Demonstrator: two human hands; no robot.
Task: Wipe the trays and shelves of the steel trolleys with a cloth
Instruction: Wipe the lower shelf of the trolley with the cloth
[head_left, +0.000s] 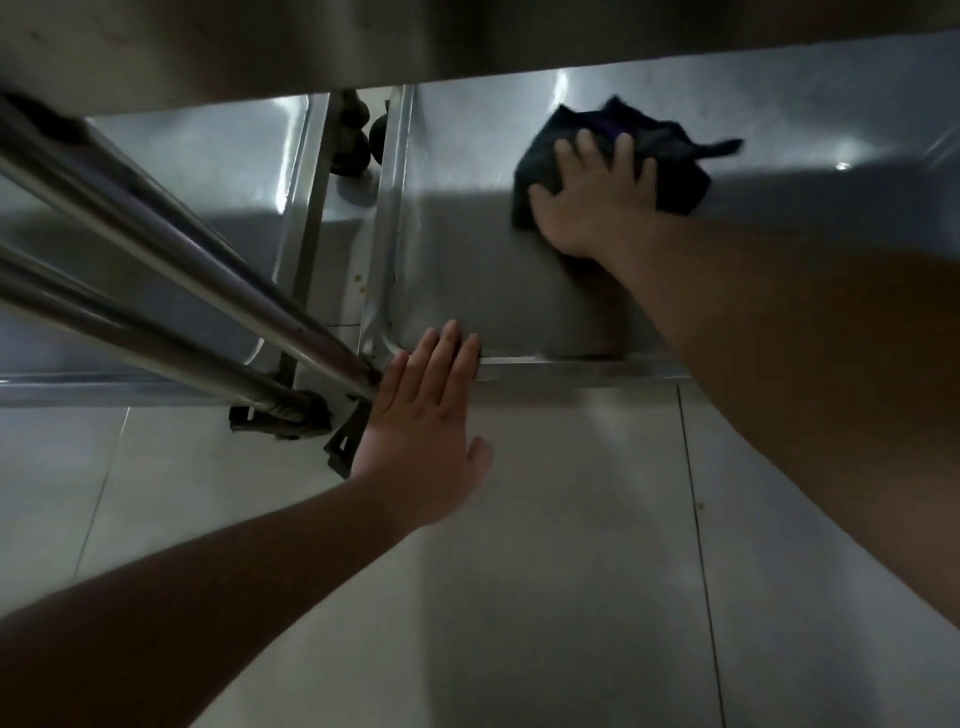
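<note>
I look down at the bottom shelf (467, 270) of a steel trolley, under the edge of a higher shelf (363, 47). A dark cloth (680, 156) lies on the shelf toward its far side. My right hand (597, 197) presses flat on the cloth with spread, straight fingers. My left hand (421, 415) rests with straight fingers on the shelf's near rim (571, 369), close to the left corner post (208, 270).
A second steel trolley's bottom shelf (182, 171) sits to the left, with black castors (358, 140) showing in the gap between the two. Two steel posts slant across the left. Castor brackets (291, 415) stand on the pale tiled floor (571, 545) in front.
</note>
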